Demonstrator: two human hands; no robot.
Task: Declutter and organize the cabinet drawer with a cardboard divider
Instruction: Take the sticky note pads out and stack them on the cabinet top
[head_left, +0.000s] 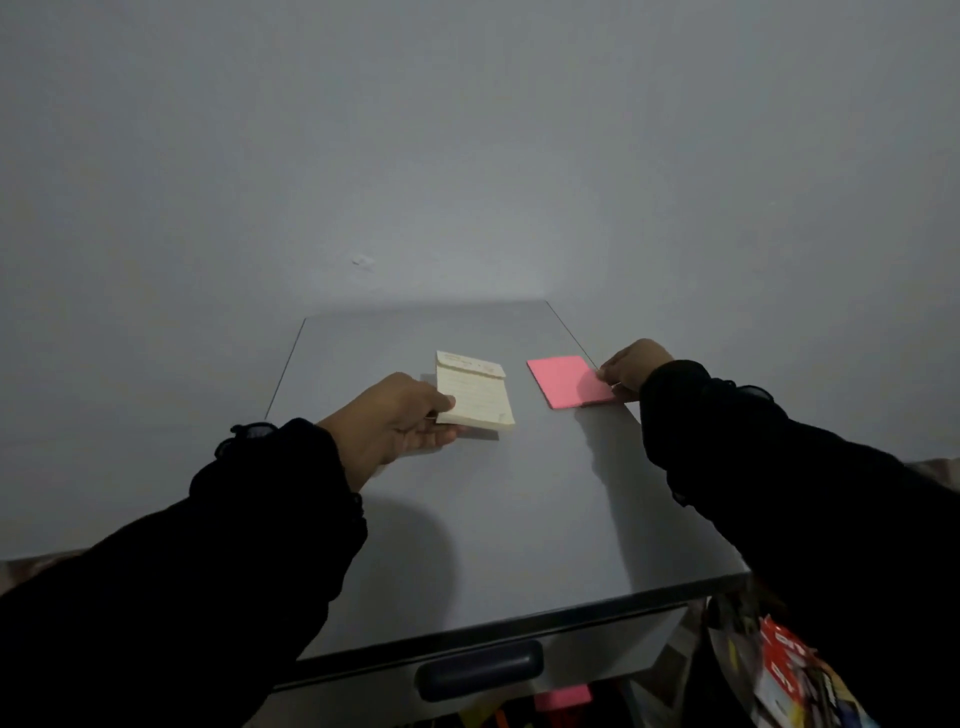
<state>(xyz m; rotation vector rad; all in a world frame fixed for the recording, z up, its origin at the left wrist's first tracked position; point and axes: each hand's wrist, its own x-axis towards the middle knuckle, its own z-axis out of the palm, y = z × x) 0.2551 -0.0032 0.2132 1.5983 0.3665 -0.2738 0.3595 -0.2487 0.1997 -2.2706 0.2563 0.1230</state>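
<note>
A cream pad of lined paper (475, 392) is held just above the grey cabinet top (493, 509), its near left corner pinched by my left hand (397, 423). To its right a pink pad of sticky notes (566, 381) lies flat near the top's right edge. My right hand (631, 370) grips the pink pad's right corner with its fingertips. Below the front edge, a closed drawer with a dark handle (480, 670) shows. Under it an open drawer holds another pink pad (563, 696) and mixed clutter, mostly hidden.
A plain grey wall (467, 156) stands right behind the cabinet. At the lower right, colourful printed packets (789, 675) sit beside the cabinet. Both dark sleeves cover the lower corners of the view.
</note>
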